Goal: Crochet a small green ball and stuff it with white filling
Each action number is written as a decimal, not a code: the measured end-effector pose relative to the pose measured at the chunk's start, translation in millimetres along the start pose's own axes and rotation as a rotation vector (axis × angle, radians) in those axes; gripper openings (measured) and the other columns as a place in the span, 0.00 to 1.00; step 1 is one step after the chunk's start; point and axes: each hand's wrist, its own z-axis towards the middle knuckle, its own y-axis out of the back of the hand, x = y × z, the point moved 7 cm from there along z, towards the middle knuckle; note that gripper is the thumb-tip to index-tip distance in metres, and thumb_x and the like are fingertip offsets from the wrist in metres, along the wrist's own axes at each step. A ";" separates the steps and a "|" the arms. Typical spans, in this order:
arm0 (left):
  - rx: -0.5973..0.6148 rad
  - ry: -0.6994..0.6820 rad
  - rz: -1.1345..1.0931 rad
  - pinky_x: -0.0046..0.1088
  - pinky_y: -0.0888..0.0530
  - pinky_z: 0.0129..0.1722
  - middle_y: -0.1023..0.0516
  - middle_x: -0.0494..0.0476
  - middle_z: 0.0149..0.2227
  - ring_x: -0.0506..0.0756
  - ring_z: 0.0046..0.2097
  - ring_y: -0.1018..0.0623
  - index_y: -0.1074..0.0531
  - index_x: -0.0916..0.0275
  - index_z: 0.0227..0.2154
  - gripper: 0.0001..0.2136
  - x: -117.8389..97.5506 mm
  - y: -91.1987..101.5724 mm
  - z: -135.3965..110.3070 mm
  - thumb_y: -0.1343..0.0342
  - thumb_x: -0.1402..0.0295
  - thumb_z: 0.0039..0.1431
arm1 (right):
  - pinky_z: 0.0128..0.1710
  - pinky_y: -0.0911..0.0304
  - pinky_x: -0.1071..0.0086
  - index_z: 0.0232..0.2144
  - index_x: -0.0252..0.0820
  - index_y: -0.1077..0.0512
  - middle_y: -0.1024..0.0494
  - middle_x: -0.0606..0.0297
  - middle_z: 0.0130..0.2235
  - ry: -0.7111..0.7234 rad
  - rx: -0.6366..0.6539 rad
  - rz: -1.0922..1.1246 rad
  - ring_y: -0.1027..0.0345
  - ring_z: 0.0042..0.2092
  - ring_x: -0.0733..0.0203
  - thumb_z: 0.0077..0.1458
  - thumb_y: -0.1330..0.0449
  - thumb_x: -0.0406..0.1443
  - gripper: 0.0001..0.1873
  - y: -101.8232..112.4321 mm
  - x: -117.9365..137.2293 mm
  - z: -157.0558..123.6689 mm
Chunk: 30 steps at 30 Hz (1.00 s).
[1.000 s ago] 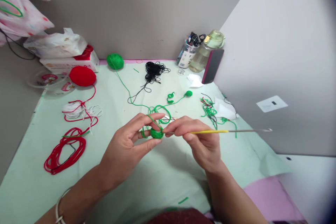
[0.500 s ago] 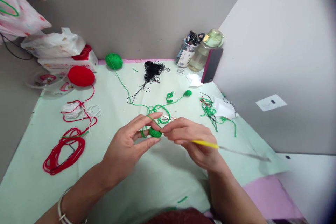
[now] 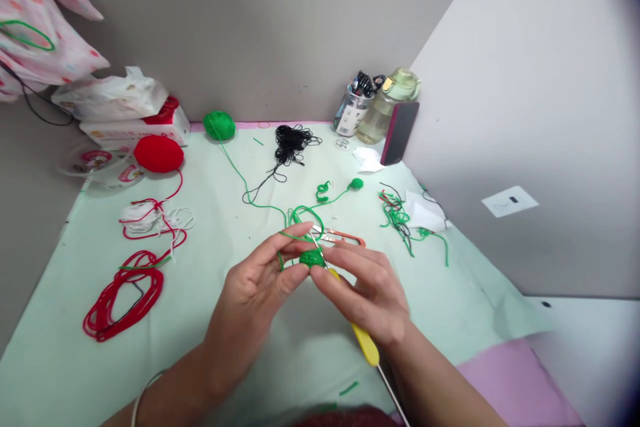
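Observation:
Between the thumb and fingers of my left hand (image 3: 254,288) is a small rounded green crochet piece (image 3: 311,257). Green yarn runs over the raised left index finger and back to the green yarn ball (image 3: 219,125). My right hand (image 3: 371,288) is closed around a crochet hook (image 3: 367,345) with a yellow handle. Its thin metal tip points up and away, by the piece, near the left index fingertip. The right thumb and fingertips also touch the piece. Just beyond my hands, partly hidden, lie orange-handled scissors (image 3: 350,237) and loops of green yarn (image 3: 309,215).
Black yarn (image 3: 291,144) and a small green crocheted ball (image 3: 355,184) lie farther back. Red yarn (image 3: 123,297) is coiled at left, below a red yarn ball (image 3: 160,153). At the back right stand a pen jar (image 3: 351,113), a bottle (image 3: 375,119) and a phone (image 3: 400,133). Yarn scraps (image 3: 397,217) lie at right.
The hook has swung from lying sideways to pointing up at the crochet piece, its handle end now toward me. Both hands have drawn closer together, and the piece sits slightly further right.

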 end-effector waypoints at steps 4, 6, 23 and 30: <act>0.021 0.040 -0.110 0.31 0.24 0.55 0.20 0.52 0.43 0.55 0.51 0.21 0.18 0.48 0.51 0.17 -1.8 -0.4 3.1 0.29 0.62 0.58 | 0.40 0.17 0.64 0.49 0.49 0.20 0.17 0.59 0.46 0.136 -0.076 -0.087 0.19 0.45 0.54 0.59 0.34 0.25 0.19 6.3 11.4 1.8; 0.030 0.057 -0.122 0.30 0.25 0.54 0.20 0.52 0.43 0.55 0.51 0.22 0.18 0.48 0.51 0.18 -3.2 0.0 5.7 0.29 0.63 0.57 | 0.39 0.17 0.63 0.49 0.49 0.20 0.16 0.60 0.46 0.148 -0.085 -0.089 0.19 0.45 0.54 0.59 0.34 0.25 0.19 5.1 12.7 2.6; 0.123 0.281 -0.305 0.29 0.27 0.52 0.21 0.53 0.42 0.52 0.44 0.23 0.27 0.56 0.62 0.28 9.0 -2.9 9.3 0.31 0.66 0.58 | 0.46 0.20 0.61 0.54 0.44 0.22 0.16 0.57 0.44 0.038 -0.196 0.174 0.19 0.44 0.57 0.67 0.43 0.26 0.18 -1.3 5.2 6.6; 0.160 0.195 -0.236 0.25 0.28 0.45 0.24 0.50 0.39 0.50 0.39 0.26 0.19 0.54 0.54 0.22 -1.0 8.3 19.5 0.32 0.69 0.55 | 0.41 0.21 0.61 0.46 0.42 0.19 0.14 0.59 0.37 -0.292 -0.218 0.602 0.19 0.39 0.57 0.67 0.41 0.30 0.11 1.7 -22.0 13.4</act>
